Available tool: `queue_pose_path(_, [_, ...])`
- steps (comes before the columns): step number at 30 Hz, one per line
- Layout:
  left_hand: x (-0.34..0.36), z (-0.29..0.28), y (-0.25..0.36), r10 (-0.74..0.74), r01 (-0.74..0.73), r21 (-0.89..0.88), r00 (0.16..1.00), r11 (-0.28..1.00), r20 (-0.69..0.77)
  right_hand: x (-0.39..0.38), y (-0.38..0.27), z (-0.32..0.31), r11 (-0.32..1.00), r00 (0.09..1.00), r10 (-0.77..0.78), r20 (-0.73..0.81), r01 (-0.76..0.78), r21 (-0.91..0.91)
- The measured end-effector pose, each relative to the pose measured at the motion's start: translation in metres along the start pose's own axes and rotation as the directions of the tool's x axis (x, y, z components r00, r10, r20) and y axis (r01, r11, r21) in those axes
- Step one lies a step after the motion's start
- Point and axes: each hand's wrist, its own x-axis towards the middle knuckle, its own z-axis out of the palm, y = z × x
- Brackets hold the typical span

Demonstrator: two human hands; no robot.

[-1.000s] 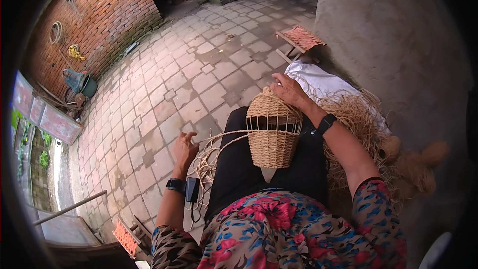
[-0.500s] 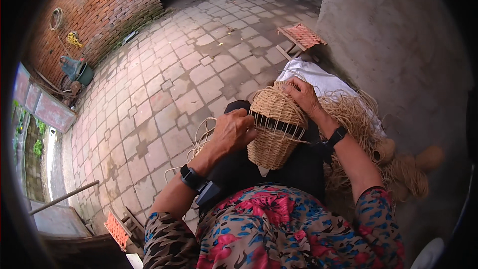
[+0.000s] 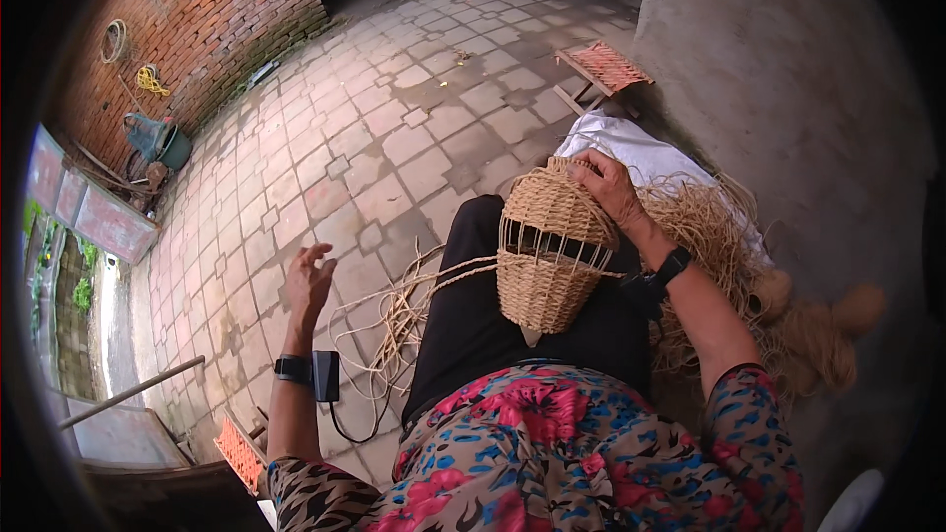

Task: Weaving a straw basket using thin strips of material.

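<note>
A woven basket (image 3: pixel 547 300) of tan twisted cord rests on my lap. It has a narrow neck at the far end, and a band of bare upright strands crosses its middle. My right hand (image 3: pixel 609 187) is closed on the basket's far right side by the neck. Off to the left, well apart from the basket, my left hand (image 3: pixel 310 281) is raised over the paving with thumb and fingers parted and nothing visible in them. Cord strands (image 3: pixel 458 274) run from the basket's left side to a loose tangle (image 3: pixel 399 320) beside my left leg.
To my right lie a heap of loose cord (image 3: pixel 695 227), a white sack (image 3: pixel 631 150) and several round tan bundles (image 3: pixel 857 308). A low stool (image 3: pixel 606 66) stands ahead near the plastered wall (image 3: pixel 778 89). Brick wall (image 3: pixel 217 0) borders the far left.
My left hand has left the basket's left side and swung out left, its fingers loosening. My right hand stays on the basket. The cord strands on the left now show stretched away from it.
</note>
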Motion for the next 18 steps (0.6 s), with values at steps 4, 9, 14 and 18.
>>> queue_pose_path(4, [-0.008, 0.035, 0.174, 0.473, -0.318, -0.483, 0.847, 0.816, 0.241, -0.002, -0.001, -0.001, 0.999, 0.999, 0.038, 0.009, -0.038, 0.02])
queue_pose_path(9, [-0.009, 0.049, 0.221, 0.65, -0.447, -0.53, 0.703, 0.721, 0.29, -0.006, -0.003, -0.005, 0.997, 0.999, 0.048, 0.01, -0.048, 0.059])
queue_pose_path(14, [0.021, 0.041, 0.115, 0.512, -0.518, 0.0, 0.847, 0.856, 0.142, -0.008, 0.002, -0.008, 0.997, 0.999, 0.048, -0.006, -0.048, 0.054])
queue_pose_path(18, [0.015, -0.056, -0.106, -0.034, -0.013, 0.652, 0.998, 0.758, 0.059, -0.007, 0.011, -0.009, 1.0, 1.0, -0.015, -0.016, 0.015, -0.007])
